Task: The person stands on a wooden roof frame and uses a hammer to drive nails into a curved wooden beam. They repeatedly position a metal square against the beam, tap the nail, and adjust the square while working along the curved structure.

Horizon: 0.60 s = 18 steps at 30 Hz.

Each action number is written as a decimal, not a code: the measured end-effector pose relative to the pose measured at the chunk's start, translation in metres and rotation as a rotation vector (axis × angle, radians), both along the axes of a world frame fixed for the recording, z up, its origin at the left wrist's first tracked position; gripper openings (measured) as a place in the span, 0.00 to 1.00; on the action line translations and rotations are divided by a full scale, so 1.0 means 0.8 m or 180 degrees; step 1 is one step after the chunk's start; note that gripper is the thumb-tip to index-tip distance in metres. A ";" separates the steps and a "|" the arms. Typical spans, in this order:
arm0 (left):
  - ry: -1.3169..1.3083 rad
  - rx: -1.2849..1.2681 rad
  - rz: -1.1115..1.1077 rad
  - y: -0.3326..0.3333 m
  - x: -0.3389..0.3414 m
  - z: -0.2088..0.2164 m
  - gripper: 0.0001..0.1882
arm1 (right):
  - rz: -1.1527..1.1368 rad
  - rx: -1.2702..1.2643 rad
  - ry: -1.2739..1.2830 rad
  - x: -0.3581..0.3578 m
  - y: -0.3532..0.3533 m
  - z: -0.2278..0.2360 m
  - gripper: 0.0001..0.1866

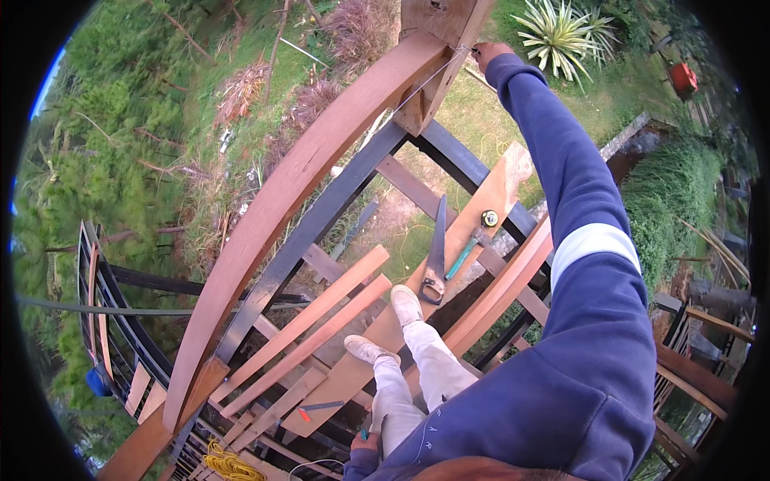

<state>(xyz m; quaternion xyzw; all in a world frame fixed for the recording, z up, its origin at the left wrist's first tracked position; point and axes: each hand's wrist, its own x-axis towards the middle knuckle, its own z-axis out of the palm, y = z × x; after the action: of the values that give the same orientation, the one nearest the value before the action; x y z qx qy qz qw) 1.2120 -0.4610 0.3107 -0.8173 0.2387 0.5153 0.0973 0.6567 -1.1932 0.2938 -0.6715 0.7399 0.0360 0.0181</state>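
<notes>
My right hand point(491, 54) reaches far out to the side of an upright wooden post point(459, 22). Its fingers are closed at the end of a thin pale string point(433, 76), which slants down across the post. A long curved wooden beam point(301, 164) meets that post at its upper end. Low in the picture, beside my leg, my left hand point(366, 442) is closed around a small teal thing point(364, 434) whose kind I cannot make out.
I stand on a plank point(385, 329) laid over open framing with gaps. On it lie a handsaw point(437, 252), a teal-handled hammer point(463, 255), a tape measure point(489, 217) and an orange-and-black tool point(319, 406). Black metal beams point(277, 280) and coiled yellow rope point(228, 465) are nearby; grass shows below.
</notes>
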 end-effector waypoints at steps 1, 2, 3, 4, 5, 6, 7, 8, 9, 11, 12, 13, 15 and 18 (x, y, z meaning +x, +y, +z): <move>-0.0024 0.0028 0.0017 0.000 -0.004 0.008 0.23 | 0.0030 -0.0019 -0.0077 0.003 0.008 0.003 0.16; -0.0043 0.0186 -0.0061 0.005 -0.005 0.003 0.24 | 0.0055 -0.0037 -0.0155 0.006 0.013 0.006 0.16; -0.0062 0.0345 -0.0145 0.010 -0.004 -0.009 0.24 | 0.0151 -0.0057 -0.0181 0.013 0.009 0.003 0.15; -0.0058 0.0466 -0.0269 0.011 -0.001 -0.021 0.24 | 0.0101 -0.0066 -0.0182 0.006 0.009 -0.003 0.15; -0.0049 0.0407 -0.0284 0.009 -0.001 -0.027 0.23 | 0.0066 -0.0113 -0.0172 0.000 0.005 -0.004 0.15; -0.0038 0.0347 -0.0306 0.008 0.001 -0.032 0.21 | 0.0023 -0.0160 -0.0160 -0.009 0.001 -0.002 0.15; -0.0089 0.0321 -0.0283 0.012 0.004 -0.033 0.20 | -0.0146 -0.0030 -0.0153 0.015 0.007 0.015 0.15; -0.0065 0.0244 -0.0240 0.013 0.009 -0.036 0.20 | -0.0178 -0.0017 -0.0084 0.014 0.012 0.018 0.15; -0.0037 0.0163 -0.0204 0.013 0.015 -0.039 0.20 | -0.0217 -0.0006 -0.0012 0.011 0.018 0.023 0.15; 0.0020 -0.0030 -0.0045 0.010 0.019 -0.035 0.20 | -0.0266 -0.0900 -0.0079 0.016 0.051 0.024 0.13; 0.0038 -0.0158 0.0078 0.007 0.019 -0.031 0.20 | -0.0220 -0.1194 -0.0262 0.025 0.076 0.025 0.12; 0.0031 -0.0278 0.0087 0.021 0.030 -0.043 0.20 | -0.0178 -0.1470 -0.0447 0.053 0.112 0.048 0.11; 0.0024 -0.0171 0.0296 0.021 0.046 -0.058 0.19 | -0.0096 -0.1660 -0.0983 0.094 0.203 0.057 0.10; 0.0241 -0.0242 0.0451 0.021 0.061 -0.063 0.16 | -0.0160 -0.0880 -0.1924 0.168 0.382 0.002 0.07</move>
<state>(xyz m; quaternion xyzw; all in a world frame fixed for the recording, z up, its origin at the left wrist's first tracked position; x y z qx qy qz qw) 1.2609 -0.4442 0.2607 -0.8152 0.2032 0.5420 0.0205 0.7908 -0.8879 0.2957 -0.6294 0.7153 -0.2660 0.1464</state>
